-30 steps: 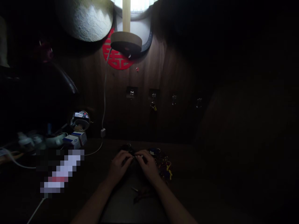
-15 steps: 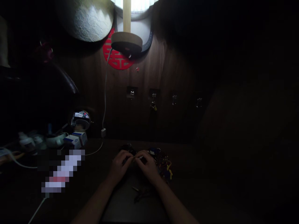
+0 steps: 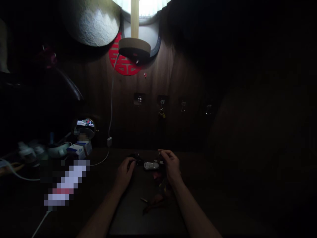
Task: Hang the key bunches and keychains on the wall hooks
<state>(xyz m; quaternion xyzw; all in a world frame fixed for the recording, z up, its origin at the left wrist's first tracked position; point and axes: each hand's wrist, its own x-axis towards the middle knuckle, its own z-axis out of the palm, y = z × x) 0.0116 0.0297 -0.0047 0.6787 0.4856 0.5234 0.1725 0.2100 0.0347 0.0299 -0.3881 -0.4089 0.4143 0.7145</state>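
The scene is very dark. My left hand (image 3: pixel 126 170) rests on the dark tabletop with fingers curled over a small black object I cannot make out. My right hand (image 3: pixel 170 162) is raised a little to the right, fingers pinched on a thin small item, too dim to name. Between the hands lies a small silver oval thing (image 3: pixel 150 165). Below my right wrist hang or lie dim coloured pieces (image 3: pixel 162 188). A small metal bit (image 3: pixel 143 199) lies nearer me beside a reddish piece.
A lit lamp with a round base (image 3: pixel 134 46) hangs over a red paper ornament (image 3: pixel 119 62) on the wood wall. Hooks with clips (image 3: pixel 162 102) line the wall. Small boxes (image 3: pixel 79 148), cables and a white power strip (image 3: pixel 65 185) crowd the left side.
My hands, joined at the centre before, have parted. My right hand rose up and right with its pinched item, uncovering the silver oval thing. The view shifted slightly.
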